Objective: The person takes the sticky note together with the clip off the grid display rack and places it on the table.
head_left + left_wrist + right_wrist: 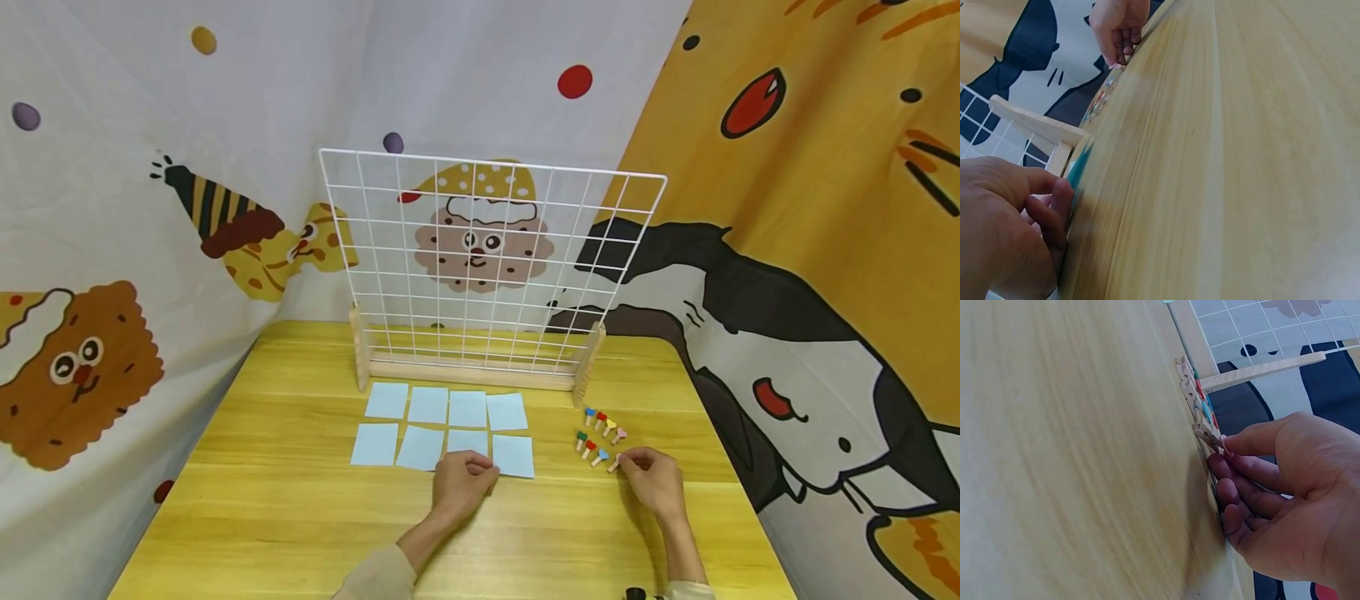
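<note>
My right hand (654,482) pinches a small wooden clothespin (1209,435) by its pinkish decorated end, between thumb and fingertip. Several more mini clothespins (600,419) with coloured heart and other tops lie just beyond it on the table. My left hand (461,485) is low over the front row of pale blue paper squares. Its thumb and forefinger meet at the near left corner of the right-hand paper square (513,457), pinching it there. The hand covers part of the neighbouring paper square (467,442). In the left wrist view, a blue paper edge (1079,165) shows beyond the curled fingers.
A white wire grid (487,258) stands upright in a wooden base (472,374) behind the paper squares, which lie in two rows. A patterned curtain (225,125) hangs around the wooden table (300,517). A small black object (635,593) shows by the right sleeve.
</note>
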Action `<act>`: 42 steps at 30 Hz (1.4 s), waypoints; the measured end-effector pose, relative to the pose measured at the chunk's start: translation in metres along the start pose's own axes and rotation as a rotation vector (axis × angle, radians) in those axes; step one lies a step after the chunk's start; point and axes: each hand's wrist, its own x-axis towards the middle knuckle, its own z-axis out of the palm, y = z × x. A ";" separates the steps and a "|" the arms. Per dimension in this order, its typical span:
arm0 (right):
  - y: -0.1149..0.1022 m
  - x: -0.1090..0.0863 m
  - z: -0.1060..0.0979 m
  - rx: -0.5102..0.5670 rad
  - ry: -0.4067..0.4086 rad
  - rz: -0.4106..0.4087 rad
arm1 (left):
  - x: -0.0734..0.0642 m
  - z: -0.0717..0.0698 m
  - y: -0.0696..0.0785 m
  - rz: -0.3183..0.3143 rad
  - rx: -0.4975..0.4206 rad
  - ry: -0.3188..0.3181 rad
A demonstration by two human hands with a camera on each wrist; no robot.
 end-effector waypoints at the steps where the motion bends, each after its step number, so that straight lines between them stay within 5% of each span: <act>1: 0.000 0.000 0.000 0.002 -0.003 -0.002 | 0.001 0.000 -0.001 0.006 0.010 0.001; 15: 0.000 -0.002 0.001 0.009 0.021 -0.021 | -0.002 -0.001 -0.003 0.097 0.030 0.022; 30: 0.000 0.000 -0.007 0.000 -0.059 -0.075 | -0.006 -0.006 -0.001 0.083 0.074 0.018; 42: 0.000 0.001 -0.008 0.036 -0.044 -0.147 | -0.004 -0.014 0.002 0.104 -0.015 0.004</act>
